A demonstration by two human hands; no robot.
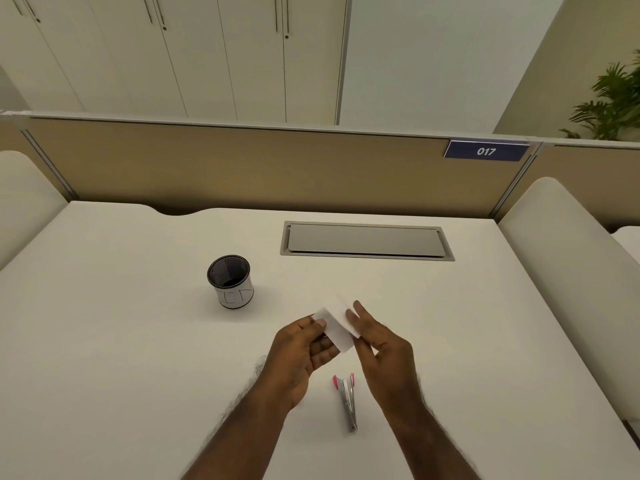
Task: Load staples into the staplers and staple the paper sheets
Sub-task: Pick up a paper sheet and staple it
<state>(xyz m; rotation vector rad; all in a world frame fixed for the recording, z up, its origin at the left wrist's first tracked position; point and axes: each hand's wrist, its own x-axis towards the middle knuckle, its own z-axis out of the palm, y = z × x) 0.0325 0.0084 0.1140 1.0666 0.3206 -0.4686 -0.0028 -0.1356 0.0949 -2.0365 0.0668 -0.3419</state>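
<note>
Both hands met above the white desk (121, 323), sharing a small stack of white paper sheets (337, 325). The left hand (301, 355) pinched the sheets' near-left end between thumb and curled fingers; the right hand (377, 344) pinched the far-right edge, its other fingers extended past the paper. The sheets were lifted off the desk and motion-blurred. A small stapler (347, 401) with pink ends lay opened out on the desk, below the hands and between the wrists, untouched. A black mesh pen cup (230, 282) stood well to the left.
</note>
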